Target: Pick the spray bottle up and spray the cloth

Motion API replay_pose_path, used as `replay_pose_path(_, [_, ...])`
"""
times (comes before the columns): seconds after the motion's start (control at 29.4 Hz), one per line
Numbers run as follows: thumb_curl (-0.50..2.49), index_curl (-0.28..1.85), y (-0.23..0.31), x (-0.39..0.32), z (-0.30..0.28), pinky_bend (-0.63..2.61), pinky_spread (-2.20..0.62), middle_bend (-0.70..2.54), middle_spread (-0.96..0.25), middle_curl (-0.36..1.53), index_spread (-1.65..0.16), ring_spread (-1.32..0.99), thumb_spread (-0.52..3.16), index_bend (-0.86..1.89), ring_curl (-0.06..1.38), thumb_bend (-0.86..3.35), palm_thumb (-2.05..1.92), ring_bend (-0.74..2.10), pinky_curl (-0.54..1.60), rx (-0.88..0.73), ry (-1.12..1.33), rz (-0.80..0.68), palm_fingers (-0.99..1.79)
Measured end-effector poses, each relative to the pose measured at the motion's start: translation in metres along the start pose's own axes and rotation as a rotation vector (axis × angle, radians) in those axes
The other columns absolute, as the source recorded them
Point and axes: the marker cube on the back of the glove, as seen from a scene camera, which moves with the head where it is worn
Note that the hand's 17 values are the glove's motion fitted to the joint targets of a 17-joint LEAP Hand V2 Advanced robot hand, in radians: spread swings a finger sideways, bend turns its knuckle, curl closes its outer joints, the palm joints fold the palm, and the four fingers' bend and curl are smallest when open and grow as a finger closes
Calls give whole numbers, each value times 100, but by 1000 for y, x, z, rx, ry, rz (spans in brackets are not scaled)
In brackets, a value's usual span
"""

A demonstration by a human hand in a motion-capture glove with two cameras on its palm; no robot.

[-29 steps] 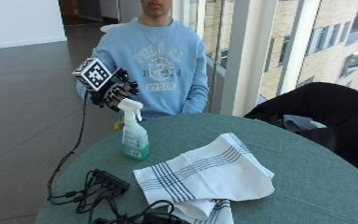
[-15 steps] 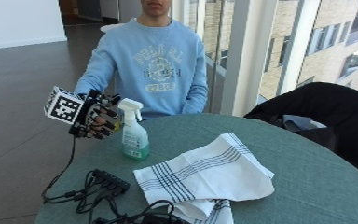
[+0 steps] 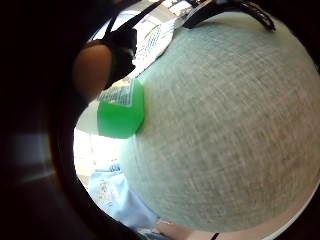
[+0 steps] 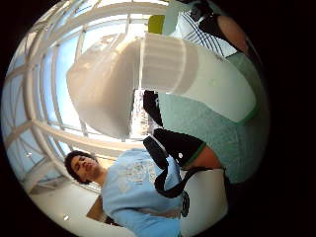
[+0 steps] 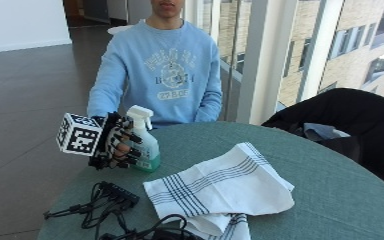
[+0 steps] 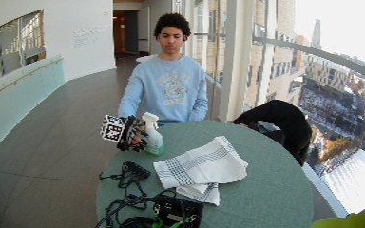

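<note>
The spray bottle (image 5: pixel 143 142) stands upright on the green-covered bench (image 5: pixel 325 200), on the side of the striped cloth (image 5: pixel 222 186) nearest the person's right arm and a little apart from it, with a tangle of black cables (image 5: pixel 112 197) lying further out from the cloth toward the bench's near edge. The gloved right hand (image 5: pixel 117 142) is at the bottle now, its fingers curled around the neck and upper body just below the white trigger head; from the palm views the white head sits right against the palm and the green base (image 3: pixel 120 112) looks to be resting on the bench, so I'd say the grasp is being made and the lift has not begun. To do this well, I'd want the hand settled high enough that a finger can reach the trigger without shifting once the bottle is in the air, and I cannot tell from here whether any finger is on it yet. The nozzle seems to point roughly toward the cloth, which helps. Lifting straight up, then carrying it over the cloth's flat middle with the nozzle tipped slightly downward, would keep the spray off the cables and the bare bench.
</note>
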Motion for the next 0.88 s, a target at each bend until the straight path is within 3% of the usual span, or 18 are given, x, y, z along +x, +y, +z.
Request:
replay_pose_path(0.51, [31,25,-31,0,27,22,21,21,-9,40,-39,-3,94,14,34,-1,56,37,34,7,-126,-68,74])
replay_pose_path(0.65, [35,30,-32,0,30,17,21,19,-9,39,-37,-4,94,24,33,5,70,36,32,45,-152,-76,85])
replay_pose_path(0.88, [42,32,-34,-4,35,20,19,18,-10,39,-34,-5,91,17,34,9,88,38,32,157,-182,-100,99])
